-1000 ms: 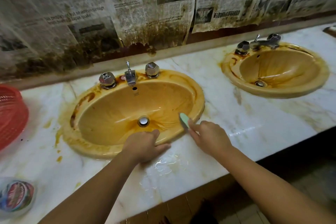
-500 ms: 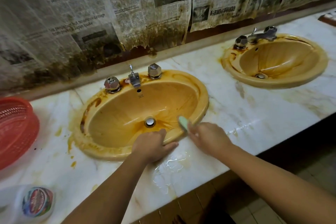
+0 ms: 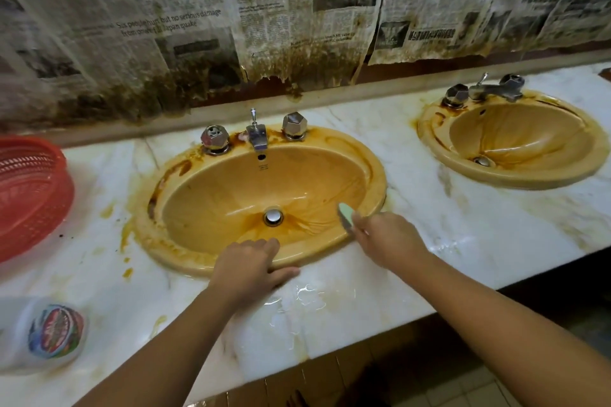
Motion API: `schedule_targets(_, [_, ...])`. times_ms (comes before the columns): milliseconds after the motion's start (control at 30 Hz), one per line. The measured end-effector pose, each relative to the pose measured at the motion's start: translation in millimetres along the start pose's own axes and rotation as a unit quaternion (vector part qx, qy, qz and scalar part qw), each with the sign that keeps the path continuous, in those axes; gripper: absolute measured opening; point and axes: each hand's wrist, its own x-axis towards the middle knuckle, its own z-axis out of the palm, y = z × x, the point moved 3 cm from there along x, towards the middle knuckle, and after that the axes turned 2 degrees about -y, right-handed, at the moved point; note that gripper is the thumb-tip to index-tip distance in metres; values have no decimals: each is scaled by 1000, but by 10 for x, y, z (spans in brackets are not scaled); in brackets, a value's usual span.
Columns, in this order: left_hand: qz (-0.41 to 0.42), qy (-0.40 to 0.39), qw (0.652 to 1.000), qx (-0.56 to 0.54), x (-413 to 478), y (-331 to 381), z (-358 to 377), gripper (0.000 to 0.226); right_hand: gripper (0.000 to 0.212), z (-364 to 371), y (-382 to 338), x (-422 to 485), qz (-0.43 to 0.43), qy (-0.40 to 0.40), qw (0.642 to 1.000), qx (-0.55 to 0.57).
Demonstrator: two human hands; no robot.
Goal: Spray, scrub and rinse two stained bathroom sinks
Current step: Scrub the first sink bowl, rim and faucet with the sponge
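Orange-brown stains cover the near sink [image 3: 211, 201] in the middle of the frame and the far sink [image 3: 515, 142] at the upper right; both sit in one marble counter [image 3: 413, 241]. The right hand [image 3: 390, 241] is clenched around a green sponge [image 3: 346, 214], which touches the right inner edge of the near sink, just beside the rim. The left hand [image 3: 248, 269] holds nothing; it lies flat, palm down, on the front rim of the same sink, with the fingers spread over the edge. A drain [image 3: 273, 217] shines at the bottom of the bowl, between the two hands and a little above them. At the back of the near sink stand a tap [image 3: 258, 137] and two knobs [image 3: 215, 139]. A red basket [image 3: 29, 195] lies at the left edge of the frame, well apart from the hands. A white bottle [image 3: 43, 334] with a coloured label lies at the lower left, blurred. Wet patches shine on the counter in front of the near sink. Stained newspaper [image 3: 297, 10] hangs on the wall across the top of the frame. Nothing lies between the hands and the bowl.
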Motion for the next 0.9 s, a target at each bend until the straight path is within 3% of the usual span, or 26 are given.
schedule_targets(33, [-1,3,1000,1,-22,-36,19,78,40,-41,89,23,29,7,999,-21])
schedule_targets(100, [-8,1,1000,-4,-22,-46,17,74,40,39,-79,-87,-1,20,1000,-17])
schedule_targets(233, [-7,10,1000,-20,-11,-49,17,67,49,162,-705,-387,-184,-52,981,19])
schedule_targets(433, [-4,48,999,-4,-60,-52,53,70,42,-44,-282,-72,-31,-18,999,-27])
schedule_targets(567, [-10,96,995,-2,-108,-28,100,66,46,124,-717,-328,-146,-47,988,23])
schedule_targets(600, [-12,99,995,-7,-123,-33,94,65,45,107,-623,-274,-141,-48,988,26])
schedule_targets(700, [-17,107,994,-20,-219,-101,92,61,39,-70,-120,-14,-20,-25,999,-9])
schedule_targets(767, [-11,119,993,-20,-303,-153,119,62,39,-54,-107,-87,17,-3,999,-33])
schedule_targets(900, [-16,130,991,-19,-353,-215,112,64,52,125,-987,-435,-143,-31,987,59])
